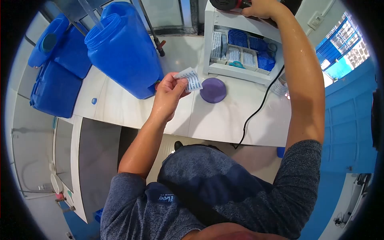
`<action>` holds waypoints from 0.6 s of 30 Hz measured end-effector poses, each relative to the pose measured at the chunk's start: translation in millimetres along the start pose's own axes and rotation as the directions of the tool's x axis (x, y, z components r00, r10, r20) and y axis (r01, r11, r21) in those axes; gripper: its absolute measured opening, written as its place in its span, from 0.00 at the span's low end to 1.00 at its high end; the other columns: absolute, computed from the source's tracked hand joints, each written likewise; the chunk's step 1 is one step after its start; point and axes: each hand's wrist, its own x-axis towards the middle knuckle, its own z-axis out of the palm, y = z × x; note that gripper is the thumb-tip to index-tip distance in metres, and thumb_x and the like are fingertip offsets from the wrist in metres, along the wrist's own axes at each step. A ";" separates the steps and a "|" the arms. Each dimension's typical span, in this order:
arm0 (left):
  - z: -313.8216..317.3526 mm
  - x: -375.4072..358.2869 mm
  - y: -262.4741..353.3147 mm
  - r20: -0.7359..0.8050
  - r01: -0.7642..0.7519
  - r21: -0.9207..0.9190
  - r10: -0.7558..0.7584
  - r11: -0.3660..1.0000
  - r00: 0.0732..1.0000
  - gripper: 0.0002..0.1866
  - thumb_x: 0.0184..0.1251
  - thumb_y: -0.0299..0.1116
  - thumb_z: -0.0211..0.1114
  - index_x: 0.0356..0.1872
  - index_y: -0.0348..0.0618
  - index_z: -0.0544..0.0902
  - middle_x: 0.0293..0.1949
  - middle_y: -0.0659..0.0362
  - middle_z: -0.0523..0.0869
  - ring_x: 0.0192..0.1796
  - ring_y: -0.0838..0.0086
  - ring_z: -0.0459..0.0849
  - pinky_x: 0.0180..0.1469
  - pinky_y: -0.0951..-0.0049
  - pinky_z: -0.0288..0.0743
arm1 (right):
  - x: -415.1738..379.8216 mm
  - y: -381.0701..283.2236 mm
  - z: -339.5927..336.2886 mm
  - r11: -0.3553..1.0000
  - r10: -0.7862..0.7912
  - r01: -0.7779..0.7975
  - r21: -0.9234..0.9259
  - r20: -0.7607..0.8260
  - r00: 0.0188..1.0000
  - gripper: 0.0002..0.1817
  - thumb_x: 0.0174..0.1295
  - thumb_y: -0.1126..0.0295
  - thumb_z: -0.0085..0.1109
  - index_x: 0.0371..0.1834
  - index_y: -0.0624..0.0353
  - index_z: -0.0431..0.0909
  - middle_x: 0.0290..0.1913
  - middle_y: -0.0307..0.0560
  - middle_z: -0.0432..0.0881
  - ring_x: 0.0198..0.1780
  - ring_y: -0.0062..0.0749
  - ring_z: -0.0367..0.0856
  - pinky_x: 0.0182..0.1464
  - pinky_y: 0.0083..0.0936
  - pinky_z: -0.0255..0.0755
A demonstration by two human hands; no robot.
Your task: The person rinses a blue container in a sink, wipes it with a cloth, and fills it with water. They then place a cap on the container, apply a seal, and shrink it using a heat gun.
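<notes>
My left hand [171, 93] is closed on a small white printed sheet [190, 80], held between thumb and fingers over the counter, beside the big blue container [124, 56]. A round purple lid or dish [213, 90] lies on the counter just right of the sheet. At the top right my right hand [262, 9] reaches over the white shelf unit [244, 71], at a black and red device [229, 4]. The frame's top edge cuts off part of both, and whether the fingers grip the device is unclear.
Inside the shelf are baskets [248, 59] of blue and white packets. A black cord [260, 108] runs down across the counter [168, 122]. More blue containers [56, 90] stand at the left, near a small blue cap [94, 101]. A clear tube enters the big container.
</notes>
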 end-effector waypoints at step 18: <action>0.6 -7.7 23.1 -0.056 -0.086 -0.186 0.077 0.979 0.995 0.12 0.71 0.30 0.68 0.48 0.43 0.73 0.37 0.61 0.87 0.39 0.80 0.84 0.43 0.76 0.82 | -139.4 -146.0 123.5 0.424 -0.036 0.097 0.900 -0.091 0.995 0.18 0.65 0.57 0.69 0.41 0.62 0.81 0.41 0.51 0.86 0.37 0.28 0.83 0.44 0.25 0.77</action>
